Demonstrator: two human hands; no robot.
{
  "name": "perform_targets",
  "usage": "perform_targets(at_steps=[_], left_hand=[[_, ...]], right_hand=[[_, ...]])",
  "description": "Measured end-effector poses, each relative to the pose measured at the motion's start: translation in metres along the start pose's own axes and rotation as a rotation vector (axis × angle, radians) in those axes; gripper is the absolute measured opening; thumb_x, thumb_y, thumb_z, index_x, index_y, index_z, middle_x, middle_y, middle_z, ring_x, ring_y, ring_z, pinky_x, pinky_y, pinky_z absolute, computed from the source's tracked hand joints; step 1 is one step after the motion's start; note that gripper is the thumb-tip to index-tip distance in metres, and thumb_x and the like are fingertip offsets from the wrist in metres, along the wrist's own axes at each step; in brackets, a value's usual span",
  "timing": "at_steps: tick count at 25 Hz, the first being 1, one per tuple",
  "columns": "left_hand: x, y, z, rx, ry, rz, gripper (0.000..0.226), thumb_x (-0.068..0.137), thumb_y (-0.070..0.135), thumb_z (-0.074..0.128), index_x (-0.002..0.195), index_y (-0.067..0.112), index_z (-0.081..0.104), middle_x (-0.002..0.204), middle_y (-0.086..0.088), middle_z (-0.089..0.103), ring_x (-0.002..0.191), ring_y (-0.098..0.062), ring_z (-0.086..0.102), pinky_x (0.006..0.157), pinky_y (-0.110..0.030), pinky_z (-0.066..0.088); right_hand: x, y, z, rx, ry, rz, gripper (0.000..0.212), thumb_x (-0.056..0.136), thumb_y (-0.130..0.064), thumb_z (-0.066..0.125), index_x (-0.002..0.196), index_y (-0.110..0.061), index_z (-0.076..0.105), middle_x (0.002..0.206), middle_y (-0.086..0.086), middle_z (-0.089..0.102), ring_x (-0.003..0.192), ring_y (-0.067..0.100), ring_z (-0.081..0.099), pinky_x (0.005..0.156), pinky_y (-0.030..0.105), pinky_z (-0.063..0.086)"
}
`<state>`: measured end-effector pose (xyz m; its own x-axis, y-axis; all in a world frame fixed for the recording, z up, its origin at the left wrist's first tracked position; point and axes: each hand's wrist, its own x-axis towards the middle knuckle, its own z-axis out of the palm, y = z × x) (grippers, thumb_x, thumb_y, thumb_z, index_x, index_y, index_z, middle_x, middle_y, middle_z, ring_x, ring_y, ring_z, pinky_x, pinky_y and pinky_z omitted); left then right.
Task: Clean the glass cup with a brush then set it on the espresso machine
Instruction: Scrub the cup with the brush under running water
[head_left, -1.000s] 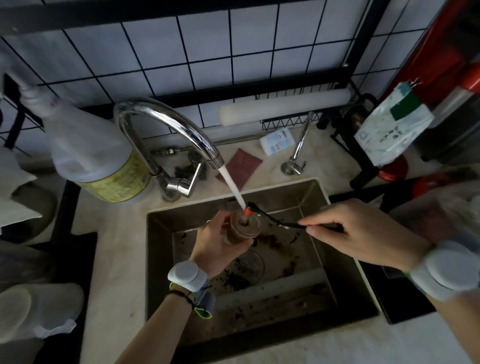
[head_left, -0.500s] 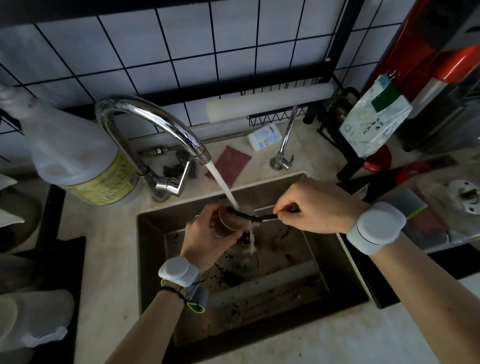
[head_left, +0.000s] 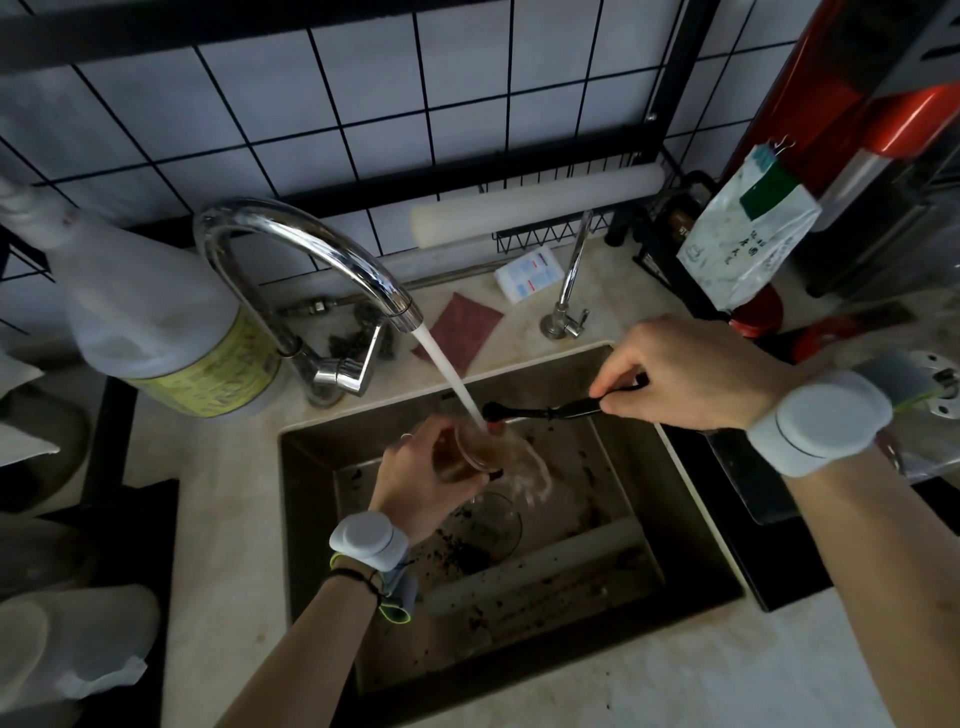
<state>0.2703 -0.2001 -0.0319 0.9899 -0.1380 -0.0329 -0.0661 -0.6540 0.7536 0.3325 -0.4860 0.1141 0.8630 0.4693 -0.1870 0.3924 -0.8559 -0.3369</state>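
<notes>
My left hand (head_left: 423, 480) grips a small glass cup (head_left: 475, 449) over the sink, tilted to the right under the running water. Brownish water fills it and spills from its rim. My right hand (head_left: 685, 376) pinches the handle of a thin black brush (head_left: 545, 413), which lies level with its head at the cup's mouth, right where the stream lands. The red espresso machine (head_left: 883, 119) stands at the far right, partly out of view.
The chrome faucet (head_left: 311, 244) arches over the dirty steel sink (head_left: 691, 545), which holds coffee grounds around the drain. A large plastic bottle (head_left: 171, 332) stands at the left, a small tap (head_left: 569, 291), a red cloth (head_left: 460, 332) and a white bag (head_left: 748, 244) behind.
The brush head went into the cup and has come back up to its mouth. The cup now tilts right and brown water pours out. My right hand drew closer to the cup.
</notes>
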Motion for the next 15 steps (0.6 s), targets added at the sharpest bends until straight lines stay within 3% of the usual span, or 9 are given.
perform_targets(at_steps=[4,6,8,10,12,15], left_hand=[[-0.001,0.000,0.004,0.016,-0.023,-0.037,0.063,0.075,0.040,0.088,0.129,0.028,0.057,0.116,0.010,0.070,0.106,-0.010,0.067,0.095,-0.034,0.057],[-0.003,-0.002,0.005,0.026,-0.030,-0.054,0.062,0.074,0.042,0.088,0.127,0.028,0.059,0.114,0.012,0.070,0.104,-0.009,0.066,0.094,-0.034,0.057],[-0.003,-0.003,0.006,0.032,-0.036,-0.059,0.060,0.074,0.043,0.087,0.126,0.029,0.060,0.113,0.013,0.070,0.103,-0.009,0.066,0.094,-0.035,0.057],[-0.001,-0.002,0.008,0.046,-0.047,-0.058,0.060,0.074,0.046,0.086,0.125,0.029,0.060,0.113,0.011,0.070,0.104,-0.011,0.066,0.093,-0.035,0.057],[0.002,0.001,0.012,0.063,-0.042,-0.059,0.059,0.073,0.049,0.085,0.123,0.029,0.060,0.109,0.011,0.070,0.101,-0.013,0.066,0.088,-0.033,0.056],[0.001,0.003,0.015,0.064,-0.055,-0.072,0.064,0.071,0.052,0.085,0.126,0.034,0.057,0.110,0.012,0.068,0.100,-0.012,0.065,0.087,-0.031,0.056]], right_hand=[[0.003,-0.009,0.021,0.072,-0.048,-0.062,0.018,0.093,-0.036,0.074,0.109,-0.034,0.081,0.103,-0.019,0.079,0.082,-0.005,0.068,0.071,0.017,0.049],[0.002,-0.002,0.025,0.068,-0.056,-0.034,0.019,0.094,-0.037,0.073,0.111,-0.035,0.081,0.102,-0.020,0.079,0.086,-0.001,0.071,0.073,0.021,0.054],[-0.005,0.011,0.022,0.074,-0.059,0.013,0.018,0.094,-0.036,0.073,0.110,-0.036,0.081,0.083,-0.033,0.075,0.071,-0.007,0.069,0.061,0.014,0.051],[-0.012,0.018,0.021,0.149,-0.035,0.009,0.016,0.093,-0.030,0.075,0.107,-0.030,0.083,0.060,-0.051,0.057,0.057,-0.022,0.058,0.045,0.008,0.043],[-0.015,0.016,0.023,0.209,-0.046,-0.022,0.016,0.093,-0.025,0.076,0.107,-0.025,0.083,0.053,-0.055,0.049,0.054,-0.028,0.053,0.050,-0.002,0.039],[-0.015,0.017,0.027,0.210,-0.061,-0.013,0.018,0.095,-0.030,0.073,0.111,-0.028,0.082,0.056,-0.048,0.056,0.053,-0.015,0.059,0.050,0.005,0.042]])
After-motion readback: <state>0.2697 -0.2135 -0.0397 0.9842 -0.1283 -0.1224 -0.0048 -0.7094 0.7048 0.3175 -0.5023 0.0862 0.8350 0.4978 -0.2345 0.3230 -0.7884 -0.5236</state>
